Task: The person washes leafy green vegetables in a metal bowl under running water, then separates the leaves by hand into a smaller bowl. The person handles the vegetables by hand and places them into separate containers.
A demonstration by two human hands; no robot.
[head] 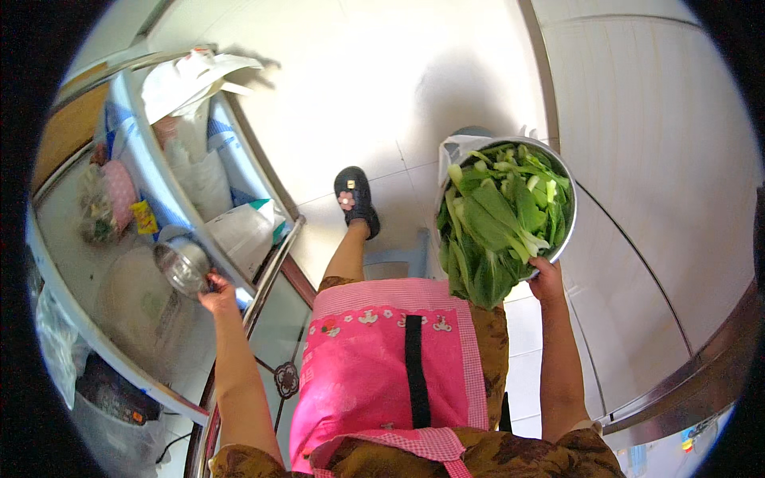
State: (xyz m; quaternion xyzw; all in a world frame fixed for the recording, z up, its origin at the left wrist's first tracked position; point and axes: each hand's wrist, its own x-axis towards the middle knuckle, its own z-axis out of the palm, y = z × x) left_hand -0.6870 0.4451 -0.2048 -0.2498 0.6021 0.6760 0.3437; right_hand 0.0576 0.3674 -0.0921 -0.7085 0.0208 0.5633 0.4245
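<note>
My right hand (546, 279) grips the rim of a metal bowl (569, 224) at the right. The bowl is heaped with leafy green vegetables (499, 218) that look like bok choy, some hanging over its near edge. On the left, my left hand (219, 293) holds a smaller metal bowl (181, 266) by its edge, over the shelf of a cabinet. That bowl is tilted and I see nothing solid in it.
A blue-edged cabinet (161, 179) at the left holds plastic bags (197, 173), a pink dotted bundle (118, 190) and a yellow packet (144, 217). A blue stool (397, 257) stands before my legs. White cabinet panels (633, 149) run along the right.
</note>
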